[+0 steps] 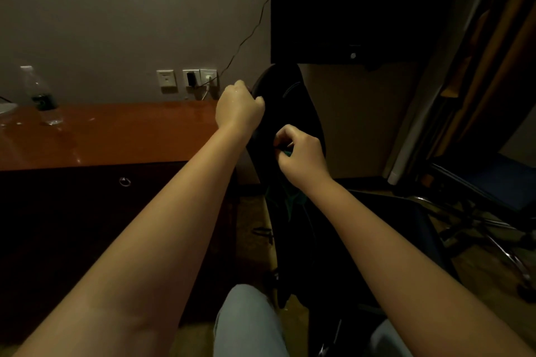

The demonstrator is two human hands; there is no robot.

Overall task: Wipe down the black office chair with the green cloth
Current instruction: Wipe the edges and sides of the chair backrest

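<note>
Beside desk (110, 136): black office chair (293, 113); left hand (237, 109) clenched on backrest edge, right hand (301, 153) pinching green cloth (288, 197) against backrest; wiping mid-back, seat seemingly remains

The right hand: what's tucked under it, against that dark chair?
A bit of green cloth peeks out beneath the right hand, pressed to the black chair; more hangs below the wrist. The hand covers the rest.

Bare forearms; pale blue jeans (246, 324)
</note>
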